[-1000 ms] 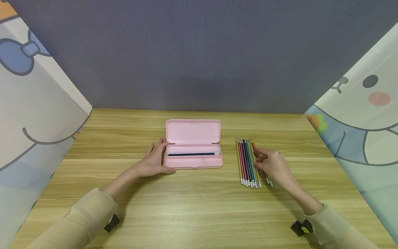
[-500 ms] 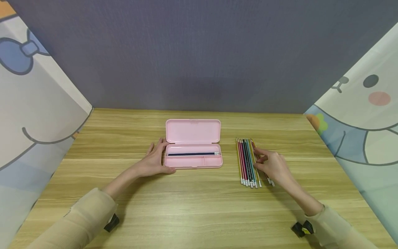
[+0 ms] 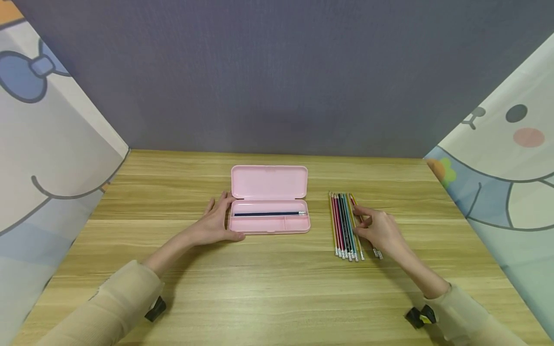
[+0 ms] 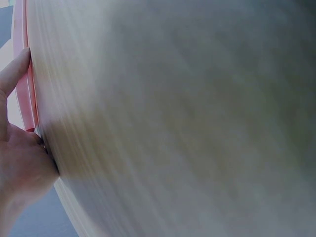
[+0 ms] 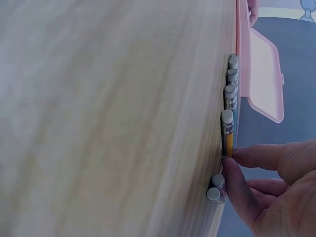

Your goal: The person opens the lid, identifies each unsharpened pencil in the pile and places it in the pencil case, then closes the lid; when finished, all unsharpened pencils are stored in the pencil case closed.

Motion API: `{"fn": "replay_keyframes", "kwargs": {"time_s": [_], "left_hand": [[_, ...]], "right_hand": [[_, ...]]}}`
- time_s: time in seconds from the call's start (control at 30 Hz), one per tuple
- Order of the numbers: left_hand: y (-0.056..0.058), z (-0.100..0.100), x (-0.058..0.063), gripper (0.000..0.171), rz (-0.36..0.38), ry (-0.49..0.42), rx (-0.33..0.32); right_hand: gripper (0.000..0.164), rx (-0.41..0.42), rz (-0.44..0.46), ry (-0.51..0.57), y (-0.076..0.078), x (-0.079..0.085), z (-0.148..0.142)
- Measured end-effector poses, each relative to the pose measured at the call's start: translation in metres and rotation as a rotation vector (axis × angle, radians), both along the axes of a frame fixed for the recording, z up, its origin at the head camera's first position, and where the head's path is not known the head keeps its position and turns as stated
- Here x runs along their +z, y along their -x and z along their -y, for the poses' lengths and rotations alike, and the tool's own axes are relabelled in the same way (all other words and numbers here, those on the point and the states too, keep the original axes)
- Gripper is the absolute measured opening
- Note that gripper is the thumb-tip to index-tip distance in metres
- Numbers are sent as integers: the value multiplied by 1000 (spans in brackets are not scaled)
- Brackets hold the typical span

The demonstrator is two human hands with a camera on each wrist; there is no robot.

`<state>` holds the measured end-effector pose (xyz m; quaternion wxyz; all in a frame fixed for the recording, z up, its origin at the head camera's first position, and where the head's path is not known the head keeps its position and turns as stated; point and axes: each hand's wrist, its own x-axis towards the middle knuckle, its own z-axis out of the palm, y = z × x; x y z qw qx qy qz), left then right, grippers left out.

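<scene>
A pink pencil case [image 3: 269, 226] lies with its lid folded back on the table. One dark blue pencil [image 3: 266, 214] rests in its long rear compartment. My left hand [image 3: 212, 225] holds the case's left end, thumb at the front edge and fingers at the rear corner. To the right is a row of pencils [image 3: 342, 226] in several colours, erasers toward me. At the row's right side my right hand [image 3: 381, 230] pinches a yellow pencil [image 5: 229, 140] between thumb and index finger. Two more pencil erasers [image 5: 216, 187] show below the thumb; their shafts are partly hidden by the hand.
The wooden table [image 3: 268, 293] ends at a dark grey panel [image 3: 277, 81] behind the case. Cartoon-printed sheets [image 3: 56, 144] stand along both sides. A small black device [image 3: 421, 317] sits at the right sleeve.
Both hands and the case stay in place. The eraser ends of the loose pencils under my right hand have shifted slightly to the right.
</scene>
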<state>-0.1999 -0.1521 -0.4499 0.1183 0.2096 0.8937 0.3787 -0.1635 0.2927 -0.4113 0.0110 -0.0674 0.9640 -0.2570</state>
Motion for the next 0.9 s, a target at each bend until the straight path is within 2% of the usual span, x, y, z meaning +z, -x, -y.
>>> {"fn": "replay_keyframes", "kwargs": {"time_s": [0.7, 0.9], "left_hand": [[-1, -1, 2, 97, 5, 1, 0], [0, 0, 0, 98, 3, 3, -2]], "right_hand": [[66, -16, 34, 11, 3, 1, 5], [67, -22, 43, 43, 3, 1, 3]]}}
